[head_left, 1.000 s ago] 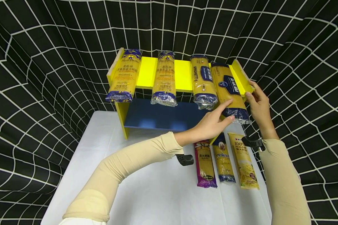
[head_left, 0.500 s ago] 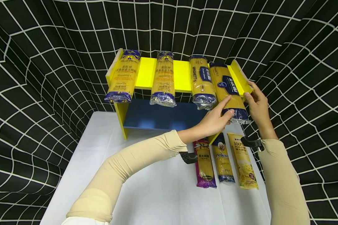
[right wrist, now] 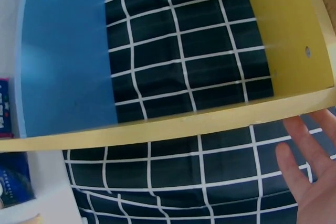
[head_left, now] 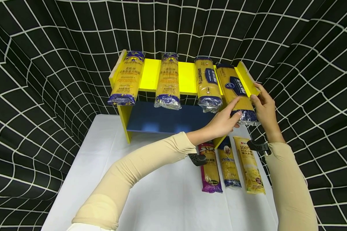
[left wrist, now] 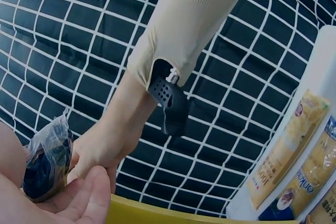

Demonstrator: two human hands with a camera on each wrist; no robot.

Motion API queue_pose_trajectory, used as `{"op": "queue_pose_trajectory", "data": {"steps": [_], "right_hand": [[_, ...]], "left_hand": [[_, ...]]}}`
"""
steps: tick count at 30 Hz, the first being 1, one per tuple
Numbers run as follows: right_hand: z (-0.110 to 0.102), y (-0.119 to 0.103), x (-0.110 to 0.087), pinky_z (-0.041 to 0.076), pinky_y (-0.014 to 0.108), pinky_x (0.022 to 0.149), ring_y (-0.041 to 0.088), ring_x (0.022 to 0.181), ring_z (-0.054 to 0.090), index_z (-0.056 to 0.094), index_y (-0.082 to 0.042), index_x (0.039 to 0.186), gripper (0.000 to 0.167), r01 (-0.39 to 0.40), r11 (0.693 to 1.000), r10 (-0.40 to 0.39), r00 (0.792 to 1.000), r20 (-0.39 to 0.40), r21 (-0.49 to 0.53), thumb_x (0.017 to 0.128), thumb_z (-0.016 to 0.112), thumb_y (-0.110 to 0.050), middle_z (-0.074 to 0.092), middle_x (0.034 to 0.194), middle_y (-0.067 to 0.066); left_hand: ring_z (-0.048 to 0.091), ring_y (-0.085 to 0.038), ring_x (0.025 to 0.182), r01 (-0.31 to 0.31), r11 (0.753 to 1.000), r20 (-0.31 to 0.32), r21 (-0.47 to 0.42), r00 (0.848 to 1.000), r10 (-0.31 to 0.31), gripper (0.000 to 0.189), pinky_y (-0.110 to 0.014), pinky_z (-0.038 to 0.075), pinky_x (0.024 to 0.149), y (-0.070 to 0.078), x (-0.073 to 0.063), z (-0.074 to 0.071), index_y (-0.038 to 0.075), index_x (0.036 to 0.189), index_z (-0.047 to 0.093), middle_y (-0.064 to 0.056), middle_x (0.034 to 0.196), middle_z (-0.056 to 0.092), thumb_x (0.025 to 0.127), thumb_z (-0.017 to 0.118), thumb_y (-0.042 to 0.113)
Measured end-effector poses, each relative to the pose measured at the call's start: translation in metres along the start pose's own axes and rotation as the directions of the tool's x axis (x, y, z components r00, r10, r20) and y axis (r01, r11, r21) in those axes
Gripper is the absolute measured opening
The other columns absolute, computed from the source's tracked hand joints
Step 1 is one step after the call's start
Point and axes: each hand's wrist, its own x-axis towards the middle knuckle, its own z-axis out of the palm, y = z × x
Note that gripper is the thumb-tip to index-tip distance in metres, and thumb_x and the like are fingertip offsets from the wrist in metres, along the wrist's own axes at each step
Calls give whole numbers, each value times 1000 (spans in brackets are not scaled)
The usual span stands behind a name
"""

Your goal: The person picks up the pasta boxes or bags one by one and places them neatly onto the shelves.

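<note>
My left hand (head_left: 223,124) grips the near end of a spaghetti pack (head_left: 234,82) with a blue label and blue ends. Its index finger and thumb lie on the wrapper, other fingers below. The pack rests slanted on the right end of the yellow top shelf (head_left: 187,77), its near end jutting past the front edge. My right hand (head_left: 265,107) holds the front corner of the shelf's right side panel (right wrist: 173,129). In the left wrist view, the pack's clear crinkled end (left wrist: 50,153) sticks out of my left hand (left wrist: 63,205).
Also on the top shelf lie a matching pack (head_left: 209,81) and two purple-ended packs (head_left: 167,80) (head_left: 127,78). A blue lower shelf (head_left: 164,118) sits beneath. On the white table (head_left: 161,199) lie a purple pack (head_left: 211,171), a blue-ended pack (head_left: 229,165) and a yellow pack (head_left: 249,166).
My left hand has shifted slightly right, and the near end of the spaghetti pack has swung a little to the right with it. My right hand stays at the side panel.
</note>
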Motion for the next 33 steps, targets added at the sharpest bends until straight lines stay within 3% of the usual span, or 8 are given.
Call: {"op": "queue_pose_trajectory", "data": {"steps": [7, 10, 16, 20, 24, 29, 33], "right_hand": [[-1, -1, -1, 45, 5, 86, -3, 103, 56, 46, -28, 148, 46, -31, 1000, 31, 999, 11, 4, 103, 52, -26, 56, 141, 11], [-2, -2, -2, 46, 5, 85, -4, 105, 56, 45, -29, 149, 46, -38, 999, 37, 999, 22, 8, 104, 51, -27, 54, 145, 11], [-5, -1, -3, 52, 7, 77, -4, 95, 61, 43, -26, 151, 45, -35, 998, 33, 998, 58, 44, 106, 45, -28, 57, 134, 5], [-6, -1, -2, 53, 8, 68, -5, 83, 62, 43, -24, 151, 44, -21, 998, 17, 998, 66, 56, 107, 39, -30, 58, 120, -6], [-5, 0, -1, 53, 8, 67, -5, 81, 62, 44, -20, 150, 44, -5, 996, -1, 998, 59, 93, 107, 38, -27, 58, 120, -8], [-4, 1, -1, 53, 8, 71, -4, 90, 63, 45, -19, 149, 44, -4, 990, -4, 999, 52, 143, 107, 41, -26, 58, 130, -3], [-4, 1, -2, 52, 7, 74, -3, 93, 61, 46, -23, 149, 43, -13, 993, 9, 999, 39, 119, 107, 41, -27, 56, 138, 1]], "left_hand": [[68, -12, 77, 1, 1000, 6, -5, 1000, -1, 57, -22, 53, 61, -2, 7, 1, 31, 160, 12, -13, 141, 55, 109, 37, 27], [67, -13, 75, -12, 1000, 9, -11, 1000, 12, 57, -22, 53, 60, -3, 11, 1, 28, 160, 11, -16, 136, 58, 109, 36, 25], [69, -13, 77, 2, 1000, 11, -27, 1000, -2, 57, -23, 55, 63, -3, 17, 4, 31, 160, 11, -14, 140, 56, 109, 36, 26], [69, -13, 75, 5, 1000, 6, -26, 1000, -5, 57, -23, 55, 62, -2, 19, 4, 32, 160, 12, -15, 130, 62, 109, 36, 26], [68, -13, 74, 12, 1000, 6, -21, 1000, -12, 56, -22, 53, 60, -2, 22, 4, 32, 160, 13, -16, 117, 66, 109, 36, 26], [70, -13, 77, 25, 999, 13, -23, 1000, -25, 56, -22, 53, 60, -2, 25, 5, 33, 160, 12, -13, 137, 59, 109, 36, 28], [70, -14, 78, 38, 999, 13, -31, 999, -37, 57, -22, 53, 60, -1, 29, 8, 33, 160, 11, -12, 141, 56, 109, 36, 28]]}}
